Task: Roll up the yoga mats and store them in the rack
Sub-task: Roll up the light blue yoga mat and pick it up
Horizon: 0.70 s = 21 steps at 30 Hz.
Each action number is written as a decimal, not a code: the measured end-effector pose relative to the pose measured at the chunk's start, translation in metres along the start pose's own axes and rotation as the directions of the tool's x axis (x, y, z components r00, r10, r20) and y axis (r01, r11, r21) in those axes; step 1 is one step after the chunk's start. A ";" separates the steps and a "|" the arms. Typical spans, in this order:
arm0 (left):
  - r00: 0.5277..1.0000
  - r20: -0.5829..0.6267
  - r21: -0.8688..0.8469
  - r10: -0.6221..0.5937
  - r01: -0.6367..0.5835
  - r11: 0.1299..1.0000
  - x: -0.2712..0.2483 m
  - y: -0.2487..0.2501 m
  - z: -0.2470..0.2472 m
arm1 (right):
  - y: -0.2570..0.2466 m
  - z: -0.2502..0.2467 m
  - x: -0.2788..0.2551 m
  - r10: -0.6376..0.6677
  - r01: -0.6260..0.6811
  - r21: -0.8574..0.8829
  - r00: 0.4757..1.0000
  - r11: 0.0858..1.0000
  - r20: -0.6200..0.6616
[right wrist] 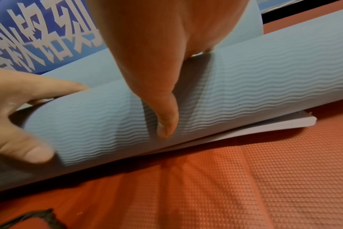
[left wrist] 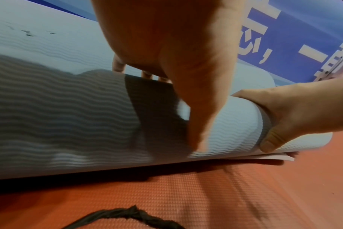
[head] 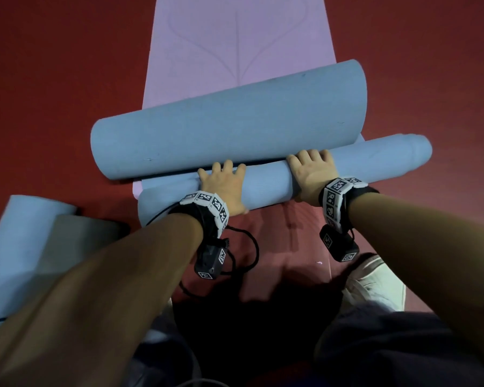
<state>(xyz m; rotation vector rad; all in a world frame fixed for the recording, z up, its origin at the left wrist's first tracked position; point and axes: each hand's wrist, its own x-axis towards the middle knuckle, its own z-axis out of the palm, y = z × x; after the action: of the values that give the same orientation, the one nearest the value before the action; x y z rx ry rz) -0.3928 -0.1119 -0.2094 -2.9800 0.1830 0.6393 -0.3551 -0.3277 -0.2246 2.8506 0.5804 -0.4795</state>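
A light blue rolled mat (head: 263, 188) with wavy ribbing lies on a lilac mat (head: 235, 51) with faint line markings, over a dimpled red floor (head: 53, 79).

Fingertips (head: 309, 156) hidden behind blue roll (head: 266, 185), perhaps curled.

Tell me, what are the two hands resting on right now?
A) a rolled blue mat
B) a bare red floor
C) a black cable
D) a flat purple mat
A: the left hand and the right hand both press on the rolled blue mat, with their thumbs wrapped down its near side.
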 end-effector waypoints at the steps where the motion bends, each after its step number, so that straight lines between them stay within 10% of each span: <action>1: 1.000 0.001 -0.051 0.002 -0.002 0.999 0.003 -0.002 0.000 | 0.000 0.000 0.002 -0.005 0.005 -0.003 1.000 1.000 0.003; 11: 0.989 -0.123 -0.301 -0.085 0.045 0.953 0.033 -0.015 -0.021 | 0.001 -0.003 0.009 -0.006 0.006 -0.014 0.999 1.000 0.041; 21: 0.993 -0.005 -0.347 -0.120 0.110 0.931 0.060 -0.039 -0.043 | 0.017 -0.013 0.018 -0.062 0.055 0.218 0.998 0.974 0.024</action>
<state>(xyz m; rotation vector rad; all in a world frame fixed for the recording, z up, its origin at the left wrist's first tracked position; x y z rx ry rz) -0.3155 -0.0836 -0.1928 -3.3036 -0.1169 0.6823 -0.3290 -0.3337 -0.2171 3.0320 0.6443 -0.6327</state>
